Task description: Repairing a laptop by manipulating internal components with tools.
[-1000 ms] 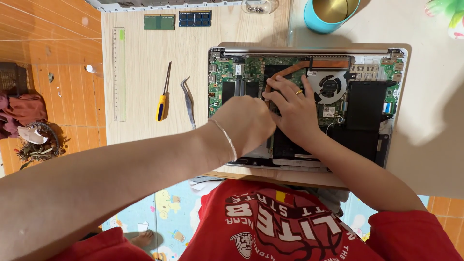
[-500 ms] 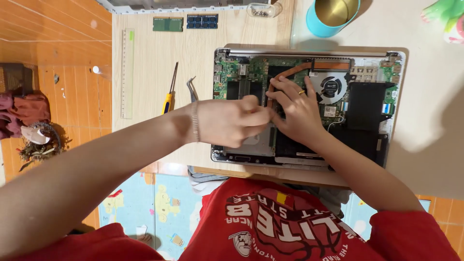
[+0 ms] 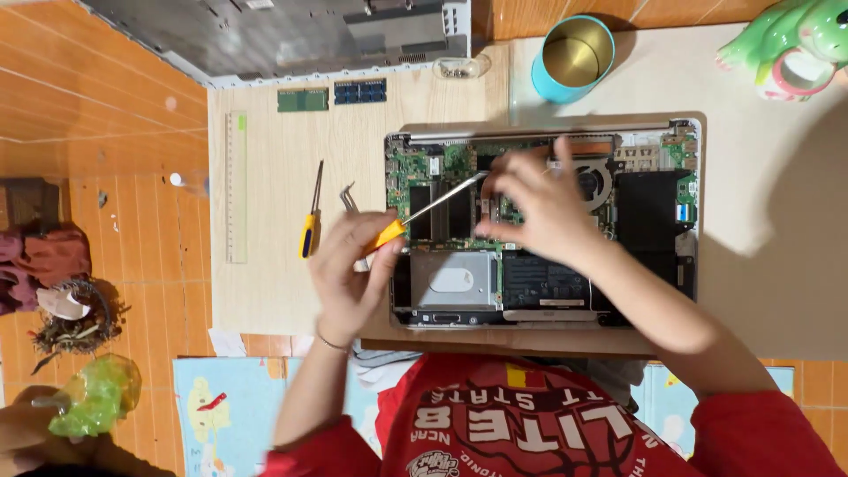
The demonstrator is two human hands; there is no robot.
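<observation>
left hand (image 3: 349, 269) grips screwdriver (image 3: 424, 212), shaft pointing at two o'clock toward right hand (image 3: 543, 199), fingers curled, pinching on the laptop board (image 3: 442, 172).

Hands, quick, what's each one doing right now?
Left hand: closed around an orange-handled screwdriver.
Right hand: fingers spread on the laptop's circuit board, holding nothing visible.

Bright, even light; soft shadows; hands slightly motion-blurred.
</observation>
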